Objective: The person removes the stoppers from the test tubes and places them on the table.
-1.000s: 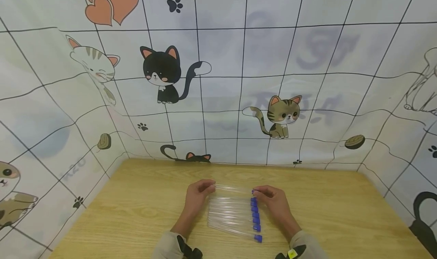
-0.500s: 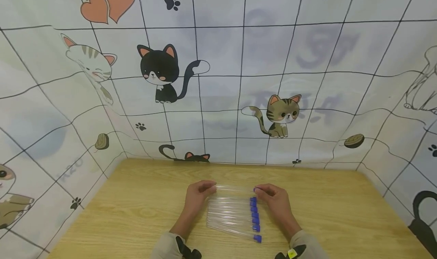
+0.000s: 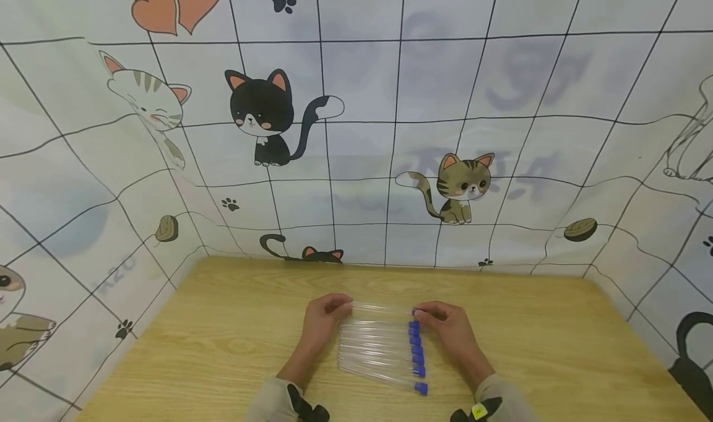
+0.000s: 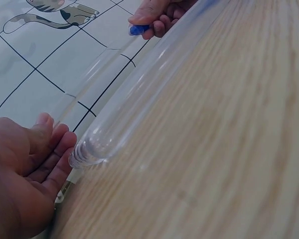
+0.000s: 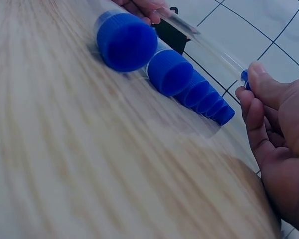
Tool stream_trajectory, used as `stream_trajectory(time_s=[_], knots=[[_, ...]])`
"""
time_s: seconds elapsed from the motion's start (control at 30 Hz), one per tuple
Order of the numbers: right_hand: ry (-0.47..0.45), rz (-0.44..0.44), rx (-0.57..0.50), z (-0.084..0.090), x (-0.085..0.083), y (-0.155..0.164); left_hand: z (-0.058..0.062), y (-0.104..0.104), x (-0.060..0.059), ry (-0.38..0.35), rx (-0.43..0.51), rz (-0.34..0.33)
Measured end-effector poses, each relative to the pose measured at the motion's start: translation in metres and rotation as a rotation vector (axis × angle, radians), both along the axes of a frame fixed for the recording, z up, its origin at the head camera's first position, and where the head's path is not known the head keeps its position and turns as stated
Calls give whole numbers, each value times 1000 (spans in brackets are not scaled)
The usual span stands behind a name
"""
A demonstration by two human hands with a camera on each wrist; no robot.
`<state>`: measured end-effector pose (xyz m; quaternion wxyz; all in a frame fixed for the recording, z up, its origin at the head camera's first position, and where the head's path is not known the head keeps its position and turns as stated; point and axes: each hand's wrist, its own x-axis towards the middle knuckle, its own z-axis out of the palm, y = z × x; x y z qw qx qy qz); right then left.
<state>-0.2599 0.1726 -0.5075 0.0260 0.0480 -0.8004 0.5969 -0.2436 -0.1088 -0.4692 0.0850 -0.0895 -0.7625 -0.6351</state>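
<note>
One tube (image 3: 374, 307), two hands (image 3: 320, 318) (image 3: 449, 327) pinching, caps (image 5: 132, 47) seemingly hollow from right wrist

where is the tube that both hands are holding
In the head view, the held tube spans from the left hand to the right hand, which pinches its blue cap, just beyond the row of capped tubes on the wooden table.

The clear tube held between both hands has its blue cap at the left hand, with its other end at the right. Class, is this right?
No, the ends are swapped: the blue cap is at the right hand, and the left hand holds the clear tube's other end, as the left wrist view shows.
</note>
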Motion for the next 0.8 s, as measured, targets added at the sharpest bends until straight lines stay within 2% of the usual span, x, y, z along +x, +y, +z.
stream_trajectory(time_s=[0.13, 0.4, 0.57, 0.8], knots=[[-13, 8, 11, 0, 1, 2, -4, 1, -3, 7, -26, 5], [10, -11, 2, 3, 2, 0, -32, -2, -19, 8, -74, 58], [25, -48, -19, 6, 4, -2, -31, 0, -19, 3, -53, 72], [33, -89, 14, 5, 5, -1, -30, 2, -19, -27, -40, 62]])
